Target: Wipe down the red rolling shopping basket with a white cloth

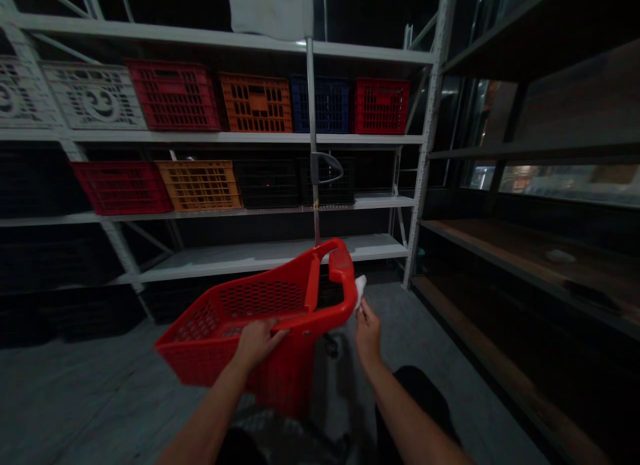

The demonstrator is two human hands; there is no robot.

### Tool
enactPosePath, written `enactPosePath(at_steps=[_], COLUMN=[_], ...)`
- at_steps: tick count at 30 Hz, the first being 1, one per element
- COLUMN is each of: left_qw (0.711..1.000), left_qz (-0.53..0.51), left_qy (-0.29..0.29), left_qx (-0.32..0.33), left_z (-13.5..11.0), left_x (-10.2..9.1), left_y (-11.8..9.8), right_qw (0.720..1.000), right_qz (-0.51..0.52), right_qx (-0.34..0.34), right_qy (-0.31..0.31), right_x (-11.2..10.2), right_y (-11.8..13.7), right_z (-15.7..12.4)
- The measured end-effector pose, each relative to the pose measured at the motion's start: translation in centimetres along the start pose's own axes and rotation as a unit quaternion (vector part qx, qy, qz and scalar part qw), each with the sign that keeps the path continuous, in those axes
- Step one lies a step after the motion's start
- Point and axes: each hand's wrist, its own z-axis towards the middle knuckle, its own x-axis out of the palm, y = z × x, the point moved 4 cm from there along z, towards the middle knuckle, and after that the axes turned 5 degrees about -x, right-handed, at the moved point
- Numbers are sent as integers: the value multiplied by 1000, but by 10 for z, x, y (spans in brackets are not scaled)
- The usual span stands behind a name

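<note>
A red plastic shopping cart [280, 331] stands in front of me, its perforated basket pointing left and its handle on the right. My left hand [257, 341] grips the near rim of the basket, thumb on top and the other fingers partly hidden over the edge. With my right hand [369, 325] I pinch a white cloth [360, 288] against the outer side of the cart's handle [353, 295]. Part of the cloth is hidden behind the fingers. A pole with a grey loop grip [327, 168] and a white sign [273, 11] rises behind the handle.
Behind the cart, a white metal rack [270, 138] carries several plastic crates, among them an orange crate [257, 103] and a yellow crate [200, 185]. Dark wooden shelves [520, 251] line the right side. Grey floor [100, 391] runs beneath the cart.
</note>
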Motion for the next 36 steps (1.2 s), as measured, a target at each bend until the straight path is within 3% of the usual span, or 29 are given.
enactPosePath(at_steps=[2, 4, 6, 9, 13, 18, 22, 26, 29, 31, 36], left_qw=[1000, 1000, 1000, 999, 1000, 998, 982, 954, 952, 968, 995], left_qz=[-5, -13, -21, -27, -21, -49, -102, -195, -229, -200, -76], left_qy=[2, 7, 14, 18, 14, -39, -113, -122, -116, -91, -57], left_qx=[5, 13, 16, 17, 5, 32, 114, 194, 166, 120, -13], left_z=[-1, -3, -5, -5, 0, -1, -15, -25, -20, -14, -13], left_x=[0, -1, -2, -1, -1, -13, -29, -47, -60, -62, -59], left_y=[6, 10, 13, 15, 11, -3, -19, -58, -93, -111, -116], right_qw=[1000, 1000, 999, 997, 998, 986, 949, 902, 892, 901, 948], right_qz=[9, 15, 11, 8, 57, 114, 298, 408, 406, 382, 274], right_qx=[14, 8, 10, 45, 33, 6, 28, 88, 96, 93, 48], right_qy=[-3, 17, 39, 59, -8, -121, -95, -112, -172, -183, -154], right_x=[0, 3, 6, 9, 5, -4, 2, 12, 18, 22, 23], right_y=[-2, 1, 7, 11, 8, 6, 12, 15, 17, 18, 28], right_z=[-28, -37, -27, 12, 51, 45, 34, 26, 6, -14, -56])
